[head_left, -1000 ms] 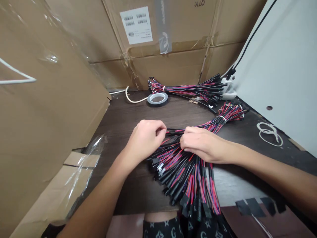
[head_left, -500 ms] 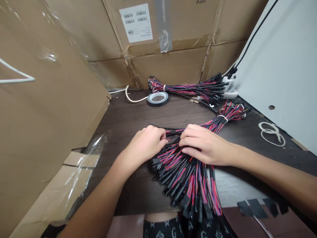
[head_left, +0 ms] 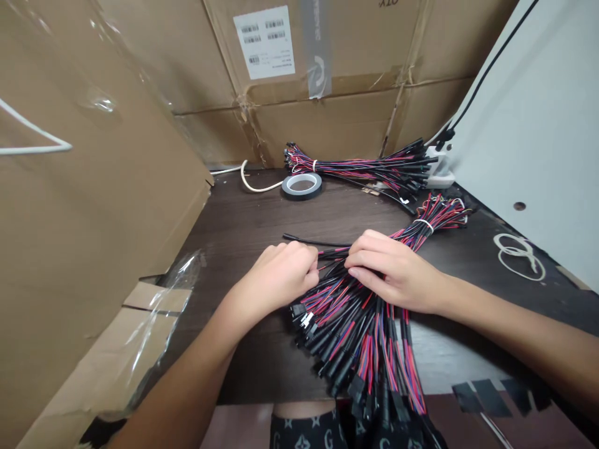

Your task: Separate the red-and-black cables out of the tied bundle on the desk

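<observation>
A big fanned bundle of red, blue and black wires with black connectors point(head_left: 360, 337) lies on the dark table point(head_left: 262, 218) in front of me. My left hand point(head_left: 281, 277) is curled at the bundle's left edge, its fingers pinched on a few wires. My right hand point(head_left: 393, 274) lies over the bundle's middle, fingers bent and pressing on the wires. One single black wire point(head_left: 311, 241) sticks out leftwards just above my left hand. The bundle's far end is tied with a white band point(head_left: 423, 223).
A second tied wire bundle point(head_left: 365, 168) and a roll of black tape point(head_left: 302, 186) lie at the back. Cardboard boxes point(head_left: 327, 93) wall the back and left. A white panel point(head_left: 538, 137) stands at right, white bands point(head_left: 519, 252) before it. Tape strips point(head_left: 491, 394) sit near the front edge.
My left hand has moved down and slightly right along the bundle's edge, leaving one black wire sticking out to the left. My right hand has barely shifted.
</observation>
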Demonstrator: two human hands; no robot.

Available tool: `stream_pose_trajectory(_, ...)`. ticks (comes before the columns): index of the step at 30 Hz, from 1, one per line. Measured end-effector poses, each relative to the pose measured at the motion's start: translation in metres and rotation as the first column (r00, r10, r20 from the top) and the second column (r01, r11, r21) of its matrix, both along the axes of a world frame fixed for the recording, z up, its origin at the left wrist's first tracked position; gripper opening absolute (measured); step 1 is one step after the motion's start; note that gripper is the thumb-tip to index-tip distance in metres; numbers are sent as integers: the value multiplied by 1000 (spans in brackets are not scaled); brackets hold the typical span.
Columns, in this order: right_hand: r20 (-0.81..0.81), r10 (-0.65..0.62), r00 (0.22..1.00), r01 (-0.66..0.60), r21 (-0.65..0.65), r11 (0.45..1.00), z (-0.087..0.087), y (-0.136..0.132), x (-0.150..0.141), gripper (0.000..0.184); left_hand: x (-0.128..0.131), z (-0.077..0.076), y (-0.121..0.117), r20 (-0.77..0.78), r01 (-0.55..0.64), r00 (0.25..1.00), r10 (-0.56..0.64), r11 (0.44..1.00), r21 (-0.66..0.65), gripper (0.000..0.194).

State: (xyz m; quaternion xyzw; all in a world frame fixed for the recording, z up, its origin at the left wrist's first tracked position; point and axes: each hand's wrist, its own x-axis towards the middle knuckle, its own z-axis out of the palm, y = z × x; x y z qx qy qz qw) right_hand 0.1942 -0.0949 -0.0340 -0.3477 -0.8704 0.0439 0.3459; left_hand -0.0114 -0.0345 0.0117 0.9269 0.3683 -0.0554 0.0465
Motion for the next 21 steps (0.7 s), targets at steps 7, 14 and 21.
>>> stream_pose_trajectory(7, 7, -4, 1000, 3, 11, 1000, 0, 1, 1, 14, -1, 2, 1, 91, -22, 995, 29, 997, -78, 14)
stream_pose_trajectory(14, 7, -8, 1000, 8, 12, 1000, 1, 0, 1, 15, -8, -5, 8, 402, 23, 914, 61, 979, -202, 11)
stream_pose_trajectory(21, 10, -12, 1000, 12, 2, 1000, 1, 0, 1, 14, -9, -7, 9, 246, 73, 969, -30, 983, -167, 15)
